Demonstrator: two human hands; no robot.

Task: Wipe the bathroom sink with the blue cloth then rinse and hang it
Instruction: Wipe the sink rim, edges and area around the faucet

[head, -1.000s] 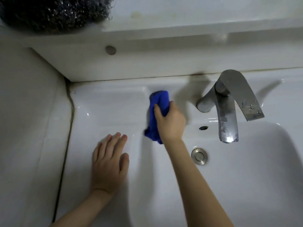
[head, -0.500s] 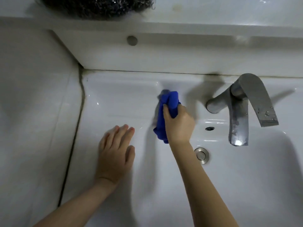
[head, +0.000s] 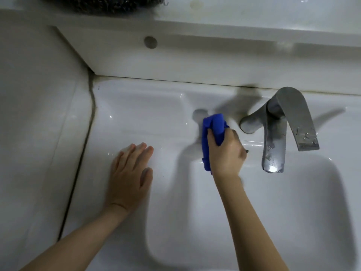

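The white bathroom sink (head: 148,118) fills the view. My right hand (head: 226,153) grips the bunched blue cloth (head: 214,128) and presses it on the sink's back ledge, just left of the faucet base. My left hand (head: 130,173) lies flat with fingers spread on the sink's left deck, holding nothing. The metal faucet (head: 273,137) stands to the right of the cloth, its spout over the basin and its lever (head: 298,118) wet with drops. My right arm covers the drain.
A white shelf (head: 195,61) overhangs the back of the sink, with a dark steel-wool scrubber (head: 105,2) at its top left. A tiled wall (head: 39,114) borders the sink on the left with a dark grout seam.
My right hand has slid the blue cloth rightwards along the back ledge, closer to the faucet base. The camera view has shifted left. My left hand stays flat on the deck.
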